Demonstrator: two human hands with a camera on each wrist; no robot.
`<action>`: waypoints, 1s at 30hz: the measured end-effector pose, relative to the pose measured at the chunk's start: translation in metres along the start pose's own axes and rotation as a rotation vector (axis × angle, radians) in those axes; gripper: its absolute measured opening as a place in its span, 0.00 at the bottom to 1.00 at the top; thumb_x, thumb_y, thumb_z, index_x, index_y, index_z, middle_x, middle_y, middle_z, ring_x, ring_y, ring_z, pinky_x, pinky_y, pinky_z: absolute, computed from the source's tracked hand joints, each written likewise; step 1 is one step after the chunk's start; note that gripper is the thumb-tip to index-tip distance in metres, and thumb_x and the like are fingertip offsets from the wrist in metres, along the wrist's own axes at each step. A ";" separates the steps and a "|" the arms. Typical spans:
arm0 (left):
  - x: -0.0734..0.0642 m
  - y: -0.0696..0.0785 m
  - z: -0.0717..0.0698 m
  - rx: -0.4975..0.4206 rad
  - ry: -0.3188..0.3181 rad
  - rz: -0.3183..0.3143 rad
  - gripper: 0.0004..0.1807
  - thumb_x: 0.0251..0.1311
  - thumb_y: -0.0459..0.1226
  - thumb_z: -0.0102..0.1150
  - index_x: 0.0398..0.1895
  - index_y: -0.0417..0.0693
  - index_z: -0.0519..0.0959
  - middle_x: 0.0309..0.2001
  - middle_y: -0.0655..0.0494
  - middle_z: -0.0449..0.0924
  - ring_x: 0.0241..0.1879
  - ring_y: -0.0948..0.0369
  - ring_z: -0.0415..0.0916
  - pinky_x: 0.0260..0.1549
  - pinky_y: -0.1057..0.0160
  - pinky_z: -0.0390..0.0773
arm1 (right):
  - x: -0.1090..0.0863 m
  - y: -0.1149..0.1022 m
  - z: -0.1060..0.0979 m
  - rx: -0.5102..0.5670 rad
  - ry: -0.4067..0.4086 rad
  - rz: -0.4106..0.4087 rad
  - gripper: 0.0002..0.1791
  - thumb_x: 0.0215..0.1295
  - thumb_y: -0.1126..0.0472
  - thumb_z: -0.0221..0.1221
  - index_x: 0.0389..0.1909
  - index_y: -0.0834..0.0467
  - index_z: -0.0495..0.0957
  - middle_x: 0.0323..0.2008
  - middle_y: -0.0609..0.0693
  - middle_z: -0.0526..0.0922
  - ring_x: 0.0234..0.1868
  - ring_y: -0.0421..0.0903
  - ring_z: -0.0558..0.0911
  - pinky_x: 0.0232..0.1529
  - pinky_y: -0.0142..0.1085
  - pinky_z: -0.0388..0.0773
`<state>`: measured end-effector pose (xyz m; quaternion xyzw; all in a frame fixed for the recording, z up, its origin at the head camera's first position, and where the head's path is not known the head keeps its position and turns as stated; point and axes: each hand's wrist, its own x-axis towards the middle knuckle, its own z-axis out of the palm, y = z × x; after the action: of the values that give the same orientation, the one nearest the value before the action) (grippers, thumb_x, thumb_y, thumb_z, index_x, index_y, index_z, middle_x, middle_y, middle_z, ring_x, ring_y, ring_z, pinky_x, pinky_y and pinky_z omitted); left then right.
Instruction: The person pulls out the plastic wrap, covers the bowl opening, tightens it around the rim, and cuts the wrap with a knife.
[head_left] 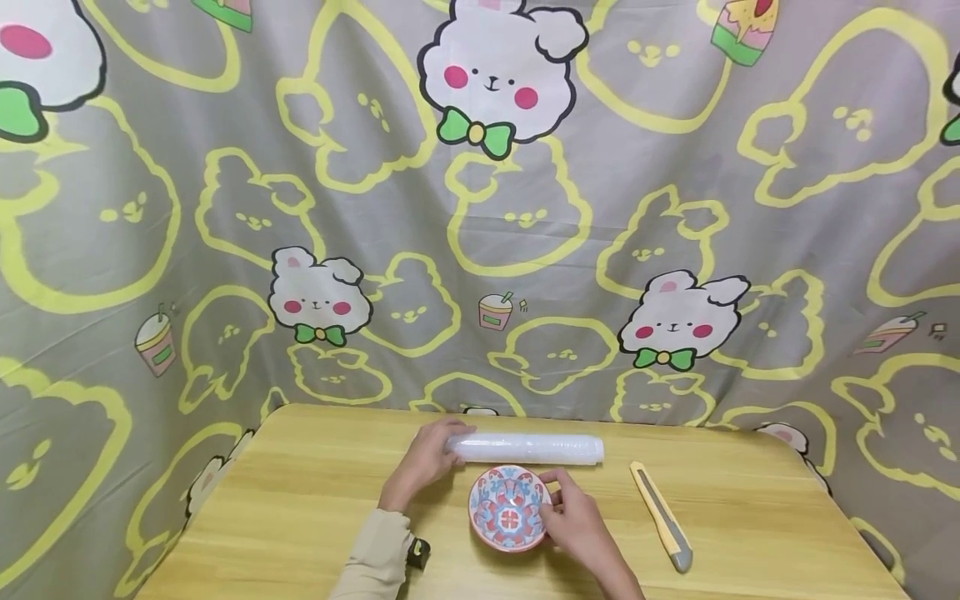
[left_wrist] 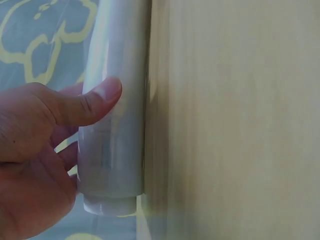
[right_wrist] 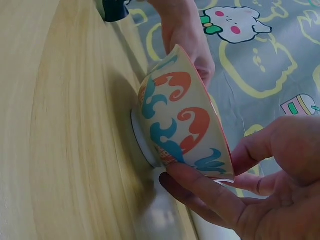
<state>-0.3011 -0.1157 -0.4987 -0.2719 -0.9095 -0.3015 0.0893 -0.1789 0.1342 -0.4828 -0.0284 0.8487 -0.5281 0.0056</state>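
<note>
My left hand [head_left: 427,458] grips the left end of a roll of plastic wrap [head_left: 532,448] lying across the back of the table. In the left wrist view the thumb [left_wrist: 107,95] lies over the roll's side, with the other fingers partly hidden behind it. Just in front of the roll is a small bowl [head_left: 510,510], patterned in red and blue inside and out. My right hand [head_left: 577,521] pinches its right rim; the right wrist view has fingers [right_wrist: 205,192] under the bowl's outer wall and the thumb at the rim. Its foot is close over the table.
A yellow and grey utility knife [head_left: 662,517] lies on the wooden table [head_left: 750,500], to the right of the right hand. A grey cloth [head_left: 525,225] printed with cartoon animals hangs behind the table and along both sides. A black band [head_left: 418,552] is at the left cuff.
</note>
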 end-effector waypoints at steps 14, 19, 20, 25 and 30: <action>0.002 0.000 -0.003 -0.120 -0.025 -0.057 0.31 0.46 0.24 0.76 0.58 0.38 0.81 0.58 0.44 0.83 0.63 0.43 0.75 0.75 0.35 0.44 | 0.022 -0.006 -0.025 -0.137 0.056 -0.140 0.17 0.68 0.67 0.63 0.57 0.65 0.78 0.39 0.56 0.86 0.36 0.49 0.86 0.35 0.40 0.87; 0.003 0.004 -0.003 -0.133 -0.012 -0.038 0.23 0.50 0.27 0.75 0.52 0.39 0.83 0.52 0.47 0.86 0.57 0.46 0.79 0.72 0.33 0.53 | 0.051 0.009 -0.037 -0.326 0.216 -0.391 0.13 0.60 0.71 0.70 0.45 0.60 0.83 0.45 0.56 0.87 0.50 0.57 0.85 0.55 0.54 0.81; 0.003 0.005 -0.003 -0.145 -0.009 -0.038 0.21 0.51 0.28 0.75 0.50 0.39 0.83 0.50 0.47 0.86 0.55 0.48 0.80 0.70 0.35 0.59 | 0.054 0.012 -0.038 -0.352 0.221 -0.413 0.14 0.58 0.70 0.72 0.45 0.59 0.84 0.46 0.56 0.87 0.52 0.59 0.84 0.56 0.57 0.79; 0.002 0.012 0.002 -0.158 0.012 -0.087 0.15 0.52 0.32 0.76 0.42 0.46 0.83 0.43 0.55 0.86 0.48 0.54 0.81 0.56 0.47 0.78 | 0.064 0.027 -0.031 -0.470 0.186 -0.407 0.19 0.49 0.64 0.79 0.41 0.54 0.83 0.47 0.54 0.83 0.54 0.59 0.80 0.58 0.63 0.74; 0.001 0.016 0.005 -0.057 0.084 -0.099 0.15 0.47 0.37 0.80 0.35 0.52 0.81 0.41 0.60 0.85 0.45 0.57 0.81 0.55 0.44 0.76 | 0.069 0.029 -0.022 -0.566 0.213 -0.436 0.21 0.44 0.60 0.82 0.35 0.51 0.79 0.45 0.49 0.79 0.50 0.54 0.76 0.53 0.63 0.72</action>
<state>-0.2931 -0.1022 -0.4946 -0.2161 -0.9083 -0.3425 0.1048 -0.2499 0.1628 -0.4981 -0.1537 0.9309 -0.2614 -0.2034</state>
